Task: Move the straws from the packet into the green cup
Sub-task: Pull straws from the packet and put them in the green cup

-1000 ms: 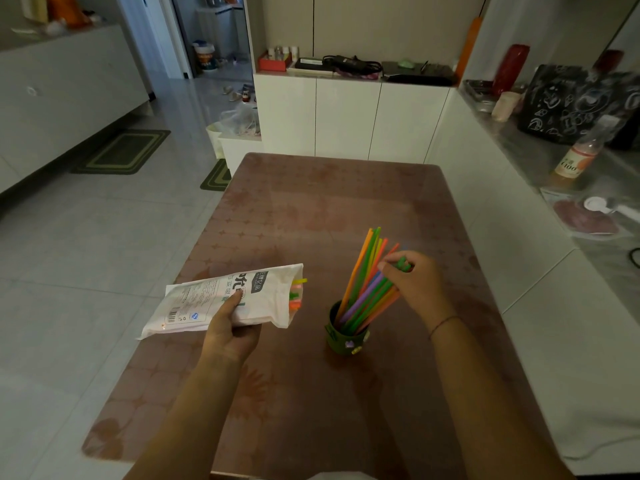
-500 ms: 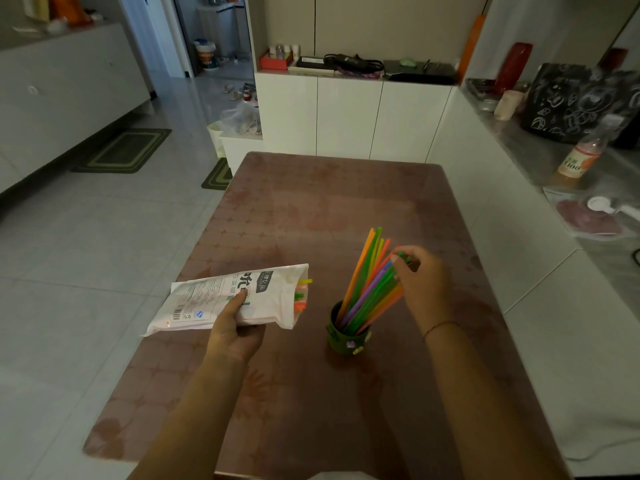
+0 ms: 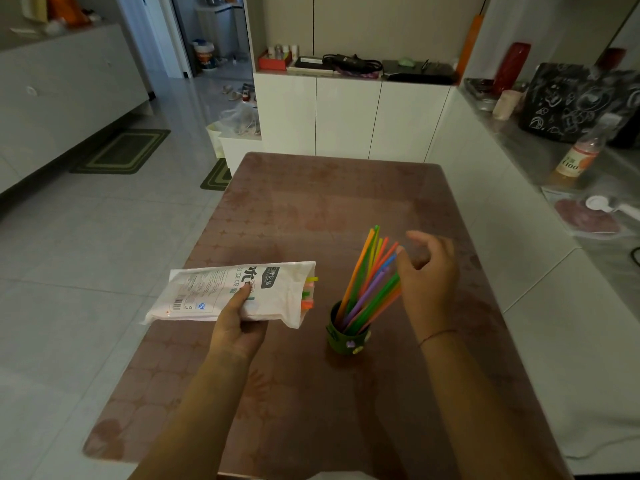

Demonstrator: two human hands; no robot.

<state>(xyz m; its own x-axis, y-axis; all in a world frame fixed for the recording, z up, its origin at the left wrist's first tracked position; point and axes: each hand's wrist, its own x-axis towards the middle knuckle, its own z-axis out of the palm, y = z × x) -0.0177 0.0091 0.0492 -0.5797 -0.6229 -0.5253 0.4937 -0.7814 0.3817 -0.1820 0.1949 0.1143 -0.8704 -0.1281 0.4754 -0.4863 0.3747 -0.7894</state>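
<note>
A dark green cup (image 3: 347,340) stands on the brown table (image 3: 311,209), near its middle. A bundle of coloured straws (image 3: 371,278) leans out of it toward the right. My right hand (image 3: 427,275) hovers just right of the straw tops with its fingers spread and nothing in it. My left hand (image 3: 239,323) grips a white straw packet (image 3: 239,292) from below, held level a little above the table, left of the cup. A few straw ends (image 3: 309,292) poke out of the packet's open right end.
White cabinets (image 3: 349,116) stand behind the table. A counter at the right carries a bottle (image 3: 577,157), a black bag (image 3: 568,102) and a red vase (image 3: 510,67). Tiled floor with green mats (image 3: 121,150) lies to the left.
My right hand has let go of the straws in the cup, opened its fingers and drawn slightly right and up. The packet in my left hand has barely moved.
</note>
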